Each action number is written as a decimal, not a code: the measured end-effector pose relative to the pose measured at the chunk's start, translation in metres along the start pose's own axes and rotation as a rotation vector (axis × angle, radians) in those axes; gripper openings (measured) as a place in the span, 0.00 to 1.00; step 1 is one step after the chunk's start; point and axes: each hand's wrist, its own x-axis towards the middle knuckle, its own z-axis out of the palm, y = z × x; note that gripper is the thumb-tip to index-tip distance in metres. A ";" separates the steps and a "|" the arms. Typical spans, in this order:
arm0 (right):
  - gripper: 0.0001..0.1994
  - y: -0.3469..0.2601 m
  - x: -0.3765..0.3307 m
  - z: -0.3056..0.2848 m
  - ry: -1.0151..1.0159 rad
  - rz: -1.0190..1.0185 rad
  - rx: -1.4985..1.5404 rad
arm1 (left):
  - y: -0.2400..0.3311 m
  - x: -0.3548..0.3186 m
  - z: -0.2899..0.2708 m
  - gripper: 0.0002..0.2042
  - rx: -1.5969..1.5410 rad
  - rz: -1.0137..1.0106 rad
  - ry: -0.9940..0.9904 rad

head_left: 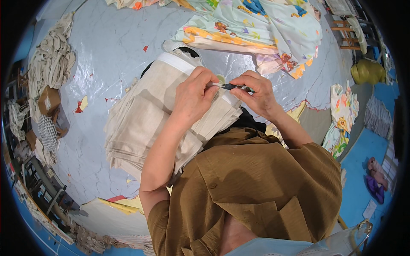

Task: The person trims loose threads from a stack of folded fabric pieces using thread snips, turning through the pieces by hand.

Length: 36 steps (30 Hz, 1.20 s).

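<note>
A thick stack of beige cloth pieces [141, 115] with white bands along the upper edge lies in front of me, partly against my lap. Over its upper right part, my left hand [193, 97] is closed in a pinch; a small whitish bit shows at the fingertips, too small to name. My right hand [259, 94] grips a small dark pointed hand tool [229, 86], its tip turned toward the left fingertips. The two hands are close together, and part of the tool is hidden by the right fingers.
Printed pale-blue and orange fabric [256, 30] spreads over the far side of the grey marbled table [106, 38]. Crumpled beige cloth [53, 59] hangs at the left edge, near a cardboard box [49, 101]. More printed fabric [341, 115] and an olive bundle [368, 71] are at the right.
</note>
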 end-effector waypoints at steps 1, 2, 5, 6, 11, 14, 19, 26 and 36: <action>0.10 0.000 0.001 0.000 0.000 -0.011 -0.028 | 0.000 0.000 0.000 0.08 -0.004 -0.002 -0.001; 0.09 0.000 0.001 0.000 0.000 -0.022 -0.057 | 0.000 0.000 0.000 0.08 -0.008 -0.004 -0.002; 0.09 0.002 0.001 0.000 0.009 -0.045 -0.074 | -0.001 0.000 0.000 0.08 0.000 -0.006 -0.007; 0.09 0.002 0.001 0.000 0.008 -0.045 -0.074 | -0.001 0.000 0.000 0.08 -0.001 -0.007 -0.006; 0.08 0.001 -0.002 -0.001 0.002 0.079 0.026 | -0.001 0.001 0.000 0.08 -0.001 -0.018 0.000; 0.09 0.005 -0.006 -0.005 -0.022 0.197 0.116 | 0.000 0.000 -0.001 0.07 0.000 -0.025 -0.004; 0.10 0.006 -0.007 -0.009 -0.125 0.396 0.316 | -0.005 -0.005 0.000 0.05 -0.010 0.005 0.019; 0.11 0.006 -0.001 -0.007 -0.215 0.372 0.332 | -0.008 -0.008 0.003 0.06 0.023 0.141 0.074; 0.09 0.011 -0.004 -0.001 -0.228 0.401 0.500 | -0.008 -0.009 0.002 0.06 0.042 0.162 0.075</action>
